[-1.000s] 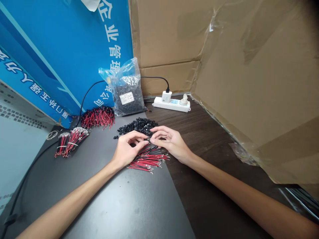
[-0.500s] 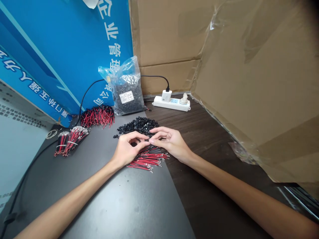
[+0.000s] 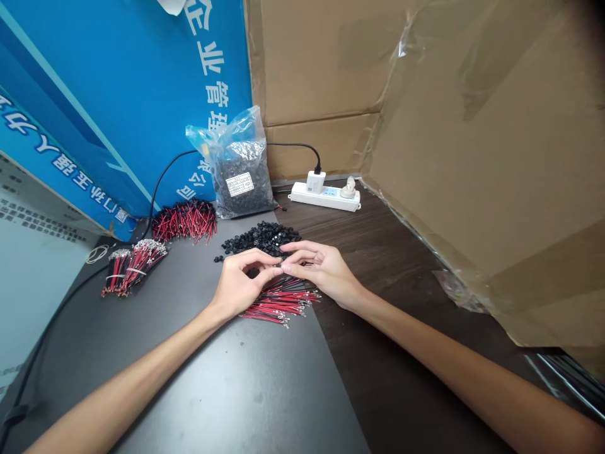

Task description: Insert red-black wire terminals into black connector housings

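Note:
My left hand and my right hand meet fingertip to fingertip over the desk. Each is closed in a pinch of thumb and fingers. Whatever sits between the fingertips is too small and too covered to name. Just below them lies a spread of loose red and black wires with small metal terminals at their ends. Right behind the fingers is a heap of small black connector housings, its near edge partly hidden by my hands.
Two banded bundles of red and black wires lie at left, with a further wire pile behind. A clear bag of black parts leans at the back beside a white power strip. Cardboard walls the right side.
Hardly anything differs. Both hands keep their pinch at the same spot, with only a very slight shift of the fingertips.

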Demonstrator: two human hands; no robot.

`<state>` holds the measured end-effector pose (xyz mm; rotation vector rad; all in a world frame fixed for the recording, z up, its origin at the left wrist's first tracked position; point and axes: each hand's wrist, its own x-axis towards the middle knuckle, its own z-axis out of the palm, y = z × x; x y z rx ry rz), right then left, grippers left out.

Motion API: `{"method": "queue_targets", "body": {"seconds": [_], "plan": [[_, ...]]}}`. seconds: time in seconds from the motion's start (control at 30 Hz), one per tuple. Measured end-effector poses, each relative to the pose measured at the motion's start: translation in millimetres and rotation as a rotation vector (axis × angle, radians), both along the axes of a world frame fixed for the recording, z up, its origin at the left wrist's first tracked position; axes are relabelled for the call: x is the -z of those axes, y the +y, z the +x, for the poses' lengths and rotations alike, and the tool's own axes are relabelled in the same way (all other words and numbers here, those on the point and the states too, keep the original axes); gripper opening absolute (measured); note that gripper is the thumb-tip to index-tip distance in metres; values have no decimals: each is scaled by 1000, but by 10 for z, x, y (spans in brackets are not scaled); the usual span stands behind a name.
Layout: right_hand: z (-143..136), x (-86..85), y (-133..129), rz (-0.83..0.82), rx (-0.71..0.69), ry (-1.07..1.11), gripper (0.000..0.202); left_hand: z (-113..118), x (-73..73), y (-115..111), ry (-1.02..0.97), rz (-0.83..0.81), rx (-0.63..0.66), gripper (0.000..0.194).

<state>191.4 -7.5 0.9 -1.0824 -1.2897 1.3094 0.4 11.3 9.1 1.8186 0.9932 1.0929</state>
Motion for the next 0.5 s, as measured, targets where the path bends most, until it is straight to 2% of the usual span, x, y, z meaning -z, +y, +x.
{"method": "queue_targets", "body": {"seconds": [0.1, 0.23, 0.33, 0.5], "plan": [[1, 21, 1, 64, 24, -59, 44, -7, 14, 17, -113, 17, -156, 15], [-19, 41, -46, 309, 74, -400, 17, -31, 32, 39, -243, 24, -332, 19], [-33, 53, -77, 443, 44, -597, 7, -39, 33, 36, -210, 36, -343, 20], [-37, 72, -84, 414, 15, -699, 7, -34, 37, 36, -220, 12, -333, 20]]}}
